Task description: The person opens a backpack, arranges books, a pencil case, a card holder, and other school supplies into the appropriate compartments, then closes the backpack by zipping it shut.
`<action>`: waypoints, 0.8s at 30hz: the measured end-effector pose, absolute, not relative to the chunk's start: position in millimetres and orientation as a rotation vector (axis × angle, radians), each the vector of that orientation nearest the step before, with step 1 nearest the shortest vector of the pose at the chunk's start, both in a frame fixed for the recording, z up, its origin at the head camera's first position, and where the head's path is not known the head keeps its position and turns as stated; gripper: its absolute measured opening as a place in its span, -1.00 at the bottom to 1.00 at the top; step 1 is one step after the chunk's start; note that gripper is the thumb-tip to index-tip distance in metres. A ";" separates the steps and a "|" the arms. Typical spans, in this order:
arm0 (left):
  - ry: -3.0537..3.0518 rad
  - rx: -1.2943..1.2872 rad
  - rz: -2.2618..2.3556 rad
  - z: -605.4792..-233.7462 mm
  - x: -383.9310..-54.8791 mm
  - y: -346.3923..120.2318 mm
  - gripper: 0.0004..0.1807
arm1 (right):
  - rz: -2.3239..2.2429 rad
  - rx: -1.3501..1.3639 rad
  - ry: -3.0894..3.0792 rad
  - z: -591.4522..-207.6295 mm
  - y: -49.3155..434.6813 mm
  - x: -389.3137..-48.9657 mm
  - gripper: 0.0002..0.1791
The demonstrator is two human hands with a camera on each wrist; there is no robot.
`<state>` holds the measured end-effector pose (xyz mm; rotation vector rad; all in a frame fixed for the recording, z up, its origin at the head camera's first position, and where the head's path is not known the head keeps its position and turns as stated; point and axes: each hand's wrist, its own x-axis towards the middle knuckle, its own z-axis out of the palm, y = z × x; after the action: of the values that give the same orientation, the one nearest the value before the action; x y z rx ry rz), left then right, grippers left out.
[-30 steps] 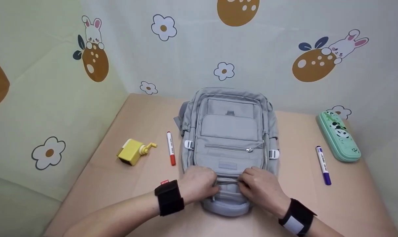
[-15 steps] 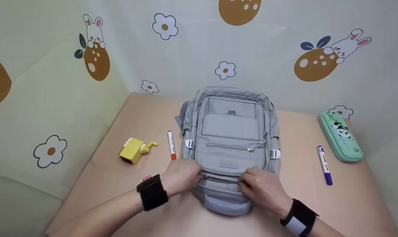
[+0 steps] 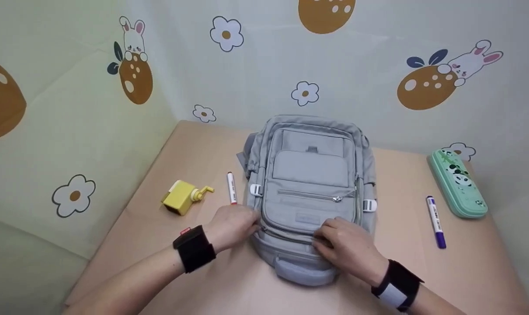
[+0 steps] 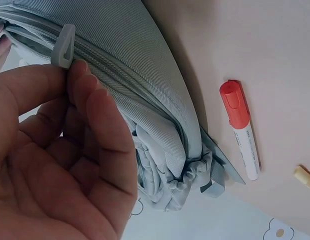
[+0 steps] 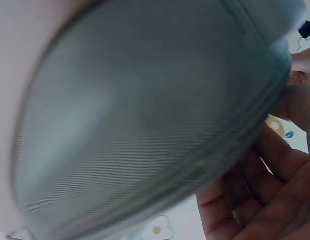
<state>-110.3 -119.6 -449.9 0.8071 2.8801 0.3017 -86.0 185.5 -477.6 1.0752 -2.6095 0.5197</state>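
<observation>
Left hand (image 3: 233, 226) pinches a zipper pull (image 4: 63, 50) while right hand (image 3: 349, 247) grips the backpack (image 3: 310, 168) (slackness could cause snagging).

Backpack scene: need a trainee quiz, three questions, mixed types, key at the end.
1. Short answer: in the left wrist view, what is the left hand pinching?
2. True or false: the red-capped marker lies on the table, outside the backpack.
3. Multiple choice: which lies nearest the green pencil case?
A. yellow crank gadget
B. purple-capped marker
C. red-capped marker

Key:
1. A zip pull.
2. True.
3. B.
</observation>
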 end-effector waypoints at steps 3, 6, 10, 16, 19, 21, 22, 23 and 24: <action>2.881 0.821 0.323 -450.5 -109.9 -120.2 -0.85 | 0.505 1.127 -2.647 -468.2 169.2 -89.2 -0.82; 2.876 0.828 0.338 -451.1 -109.5 -120.7 -0.86 | 0.444 1.190 -2.689 -459.5 148.0 -91.9 -0.80; 2.873 0.831 0.338 -451.5 -108.8 -121.0 -0.88 | 0.321 1.269 -2.708 -453.2 119.3 -94.4 -0.82; 2.900 0.910 0.299 -452.8 -108.4 -121.2 -0.83 | 0.191 1.282 -2.723 -458.5 90.2 -99.2 -0.75; 2.886 0.919 0.318 -451.5 -108.9 -121.3 -0.86 | 0.188 1.244 -2.724 -463.7 83.8 -101.4 -0.79; 2.872 0.912 0.330 -450.6 -109.5 -121.5 -0.88 | 0.198 1.232 -2.712 -466.5 81.7 -102.1 -0.83; 2.866 0.907 0.335 -449.8 -109.7 -121.6 -0.89 | 0.202 1.229 -2.706 -467.6 80.9 -102.2 -0.85; 2.862 0.904 0.337 -449.0 -109.9 -121.9 -0.89 | 0.204 1.229 -2.699 -468.1 80.4 -102.1 -0.86; 2.857 0.900 0.341 -448.5 -110.2 -122.5 -0.89 | 0.211 1.231 -2.696 -468.5 80.1 -102.0 -0.87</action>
<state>-110.2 -122.5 -448.5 0.8996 2.8573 0.3414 -102.0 80.1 -468.5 1.2306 -2.6959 0.2108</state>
